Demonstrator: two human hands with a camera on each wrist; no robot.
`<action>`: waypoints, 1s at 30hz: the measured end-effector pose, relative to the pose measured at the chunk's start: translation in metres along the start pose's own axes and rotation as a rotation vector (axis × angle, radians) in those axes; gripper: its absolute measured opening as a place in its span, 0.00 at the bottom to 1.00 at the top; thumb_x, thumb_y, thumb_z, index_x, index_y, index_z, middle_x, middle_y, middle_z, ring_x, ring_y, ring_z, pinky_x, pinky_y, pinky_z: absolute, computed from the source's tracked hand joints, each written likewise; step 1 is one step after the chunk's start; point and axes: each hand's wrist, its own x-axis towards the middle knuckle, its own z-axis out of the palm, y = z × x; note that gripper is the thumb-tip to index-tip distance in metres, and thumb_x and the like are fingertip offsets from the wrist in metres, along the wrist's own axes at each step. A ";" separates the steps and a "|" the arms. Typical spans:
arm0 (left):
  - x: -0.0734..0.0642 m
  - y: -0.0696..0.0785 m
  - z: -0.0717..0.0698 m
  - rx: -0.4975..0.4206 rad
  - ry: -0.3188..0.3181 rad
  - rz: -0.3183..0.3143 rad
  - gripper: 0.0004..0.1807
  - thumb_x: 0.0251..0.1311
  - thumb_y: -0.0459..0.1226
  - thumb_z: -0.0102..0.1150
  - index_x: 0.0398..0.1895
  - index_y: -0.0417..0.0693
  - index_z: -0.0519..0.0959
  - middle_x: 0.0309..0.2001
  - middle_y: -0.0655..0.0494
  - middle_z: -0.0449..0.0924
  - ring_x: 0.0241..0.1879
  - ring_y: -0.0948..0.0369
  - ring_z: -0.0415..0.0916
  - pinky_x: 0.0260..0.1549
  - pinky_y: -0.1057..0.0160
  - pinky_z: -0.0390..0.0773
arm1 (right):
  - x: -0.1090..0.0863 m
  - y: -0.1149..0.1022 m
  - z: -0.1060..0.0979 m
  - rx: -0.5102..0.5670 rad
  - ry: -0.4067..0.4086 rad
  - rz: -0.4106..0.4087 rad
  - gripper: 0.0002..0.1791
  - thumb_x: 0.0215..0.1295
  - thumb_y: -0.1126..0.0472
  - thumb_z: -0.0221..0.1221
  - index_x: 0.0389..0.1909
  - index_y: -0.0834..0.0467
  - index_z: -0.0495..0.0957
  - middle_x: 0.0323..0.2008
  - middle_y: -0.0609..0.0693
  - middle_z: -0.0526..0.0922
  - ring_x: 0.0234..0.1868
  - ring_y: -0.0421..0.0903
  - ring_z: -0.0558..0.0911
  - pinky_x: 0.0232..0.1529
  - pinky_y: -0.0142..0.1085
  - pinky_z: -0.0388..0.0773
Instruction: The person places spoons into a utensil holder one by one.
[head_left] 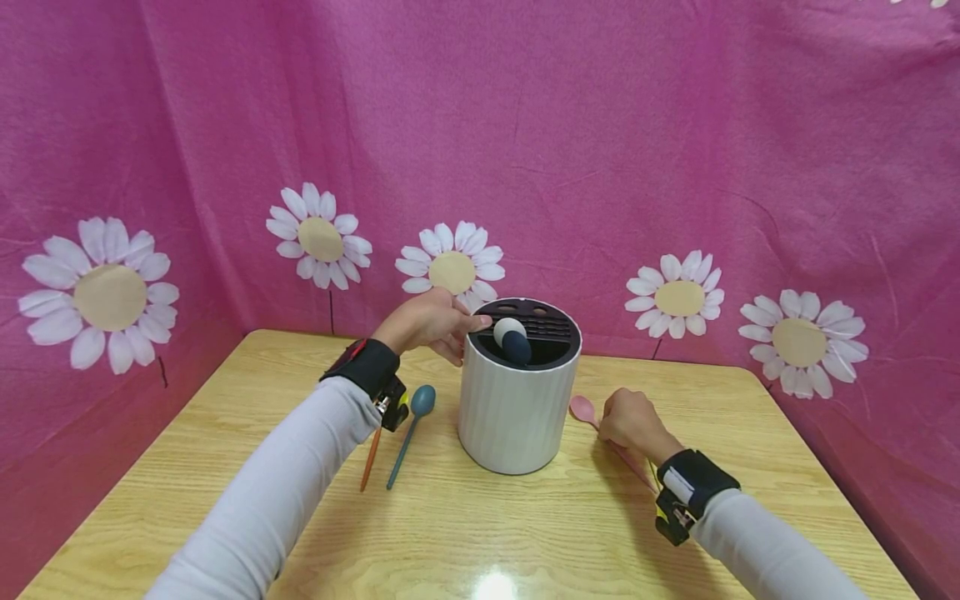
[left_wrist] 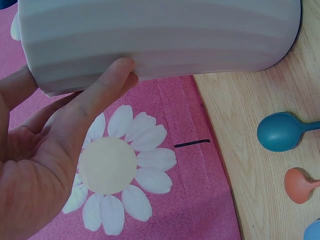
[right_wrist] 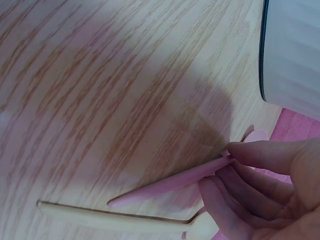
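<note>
A white ribbed utensil holder (head_left: 517,417) with a black slotted top stands upright on the table. My left hand (head_left: 438,323) holds it at its upper left edge, thumb over the rim and fingers against the outer wall (left_wrist: 165,40). A white rounded utensil end (head_left: 509,330) and a dark blue one (head_left: 517,347) show in its front opening. To the right of the holder, my right hand (head_left: 633,425) pinches a pink spoon (head_left: 582,408) by its handle (right_wrist: 170,186). Beside that handle lies a pale yellow utensil (right_wrist: 115,219), its head partly hidden by my fingers.
Left of the holder lie a teal spoon (head_left: 423,402) and an orange utensil (head_left: 371,462), which the left wrist view shows as a small ladle (left_wrist: 298,186). A blue utensil (left_wrist: 313,231) is cut off there. Pink flowered cloth (head_left: 600,150) hangs behind the wooden table (head_left: 450,542).
</note>
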 end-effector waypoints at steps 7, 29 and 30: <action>0.000 0.000 0.000 -0.002 0.000 0.002 0.24 0.65 0.45 0.61 0.53 0.33 0.77 0.39 0.43 0.82 0.31 0.52 0.83 0.37 0.52 0.84 | -0.001 -0.001 0.000 0.006 0.004 -0.005 0.05 0.40 0.71 0.61 0.14 0.59 0.76 0.14 0.47 0.73 0.20 0.45 0.71 0.16 0.30 0.62; 0.002 0.000 0.000 -0.023 0.000 -0.009 0.28 0.65 0.45 0.62 0.60 0.33 0.72 0.41 0.42 0.82 0.32 0.52 0.83 0.37 0.53 0.84 | -0.001 -0.004 -0.005 0.075 -0.013 0.069 0.08 0.41 0.72 0.58 0.11 0.59 0.74 0.11 0.47 0.68 0.14 0.42 0.67 0.11 0.27 0.57; 0.002 0.000 0.000 -0.025 0.000 -0.010 0.28 0.65 0.45 0.62 0.60 0.33 0.72 0.41 0.42 0.82 0.32 0.52 0.83 0.36 0.53 0.84 | 0.000 -0.004 -0.005 0.080 -0.013 0.071 0.08 0.41 0.72 0.58 0.11 0.59 0.74 0.11 0.47 0.68 0.14 0.42 0.67 0.11 0.28 0.57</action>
